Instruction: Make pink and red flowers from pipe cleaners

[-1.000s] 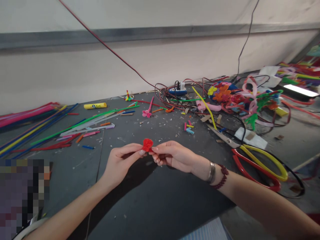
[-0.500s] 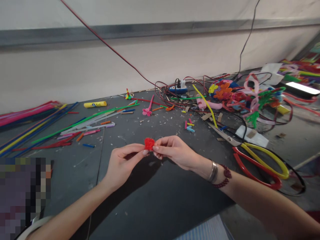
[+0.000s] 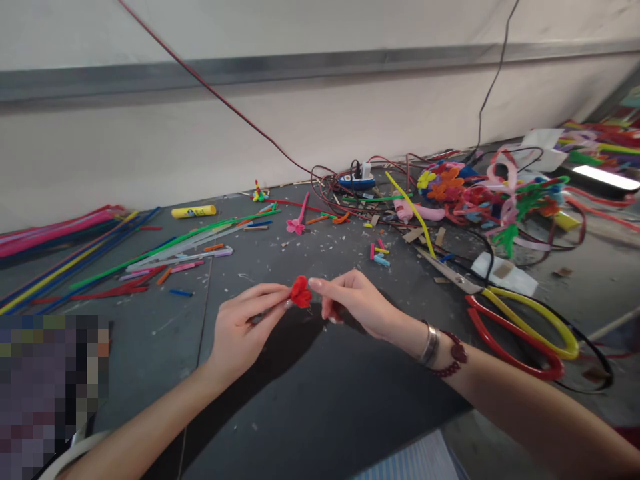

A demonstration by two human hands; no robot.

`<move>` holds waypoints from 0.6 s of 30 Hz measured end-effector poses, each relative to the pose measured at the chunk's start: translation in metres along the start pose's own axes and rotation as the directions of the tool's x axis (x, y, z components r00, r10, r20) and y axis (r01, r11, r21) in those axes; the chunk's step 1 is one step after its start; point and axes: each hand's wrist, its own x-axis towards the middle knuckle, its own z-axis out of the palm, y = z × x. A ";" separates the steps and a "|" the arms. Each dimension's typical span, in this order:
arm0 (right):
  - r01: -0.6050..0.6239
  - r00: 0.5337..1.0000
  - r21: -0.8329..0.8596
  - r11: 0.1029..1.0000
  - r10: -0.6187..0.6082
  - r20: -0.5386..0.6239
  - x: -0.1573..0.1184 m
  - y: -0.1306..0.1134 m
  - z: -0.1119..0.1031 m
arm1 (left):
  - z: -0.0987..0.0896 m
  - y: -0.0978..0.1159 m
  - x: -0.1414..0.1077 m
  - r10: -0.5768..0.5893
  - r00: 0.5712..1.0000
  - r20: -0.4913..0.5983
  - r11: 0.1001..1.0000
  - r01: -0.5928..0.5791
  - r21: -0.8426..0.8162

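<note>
A small red flower with rounded, fuzzy petals, seemingly bent from pipe cleaner [image 3: 301, 292], is pinched between the thumb and fingertips of my left hand [image 3: 245, 327]. My right hand [image 3: 357, 300] is just to the right of it, its thumb tip at the petals' edge; whether they touch, I cannot tell. The right fingers curl below, parted from the thumb, and nothing shows between them. Beyond the hands lies a pink pipe-cleaner flower [image 3: 296, 225] on the dark table [image 3: 280, 420]. Short cut pieces [image 3: 381, 253] are scattered behind my right hand.
Large scissors [image 3: 520, 327] with red and yellow handles lie at right. Long pipe cleaners [image 3: 75, 260] and a yellow glue stick [image 3: 194, 211] are at left. A pink glue gun [image 3: 420, 211], tangled cables and a heap of fuzzy flowers [image 3: 445, 183] fill the back right.
My right thumb and fingers have come apart and moved slightly off the red flower. The flower has turned, showing its separate petals, while my left hand keeps its pinch.
</note>
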 end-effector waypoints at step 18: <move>-0.174 0.976 0.217 0.961 0.138 0.170 -0.002 -0.001 -0.001 | 0.004 -0.007 -0.001 0.285 0.948 -0.145 0.951 -0.260 0.165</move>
